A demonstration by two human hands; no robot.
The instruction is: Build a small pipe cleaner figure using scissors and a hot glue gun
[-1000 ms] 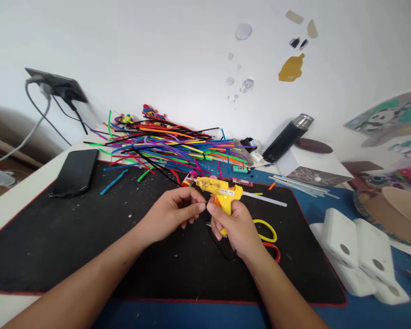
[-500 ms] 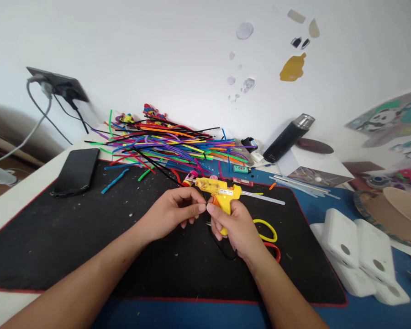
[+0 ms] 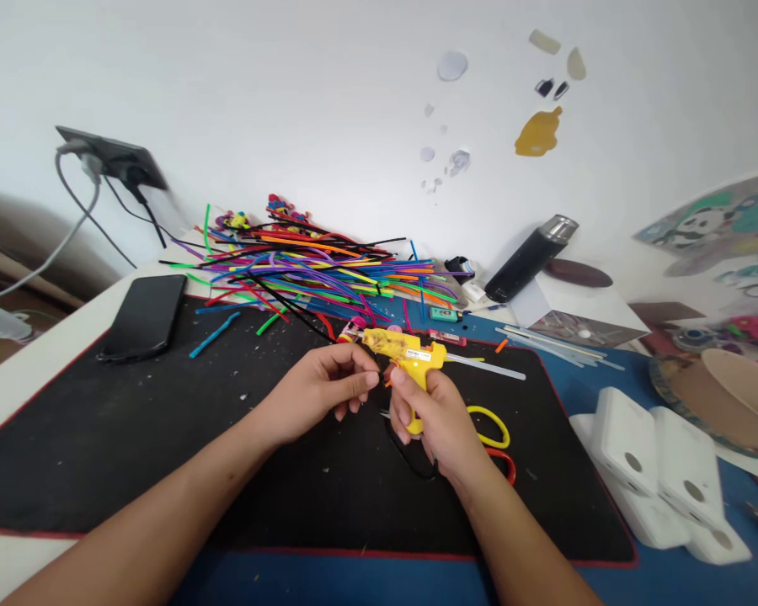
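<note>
My left hand [image 3: 332, 383] has thumb and forefinger pinched together on a small black piece [image 3: 381, 379], perhaps the end of a pipe cleaner; its kind is mostly hidden. My right hand [image 3: 439, 412] is closed around the handle of a yellow glue gun [image 3: 404, 347], its thumb near the orange trigger. The nozzle points left, and a clear glue stick [image 3: 493, 367] juts from the back. By the nozzle lies a small pink and yellow piece [image 3: 352, 328]. Scissors with yellow and red handles [image 3: 498, 427] lie partly behind my right hand.
Many coloured pipe cleaners [image 3: 316, 265] are heaped along the wall. A phone [image 3: 145, 316] lies left on the black mat [image 3: 132, 438]. To the right are loose glue sticks [image 3: 556, 345], a black flask [image 3: 531, 259], a white box [image 3: 581, 307] and several white devices [image 3: 657, 471].
My right thumb has drawn back to the right, opening a small gap from the left fingertips, where the black piece now shows. The camera view has shifted slightly.
</note>
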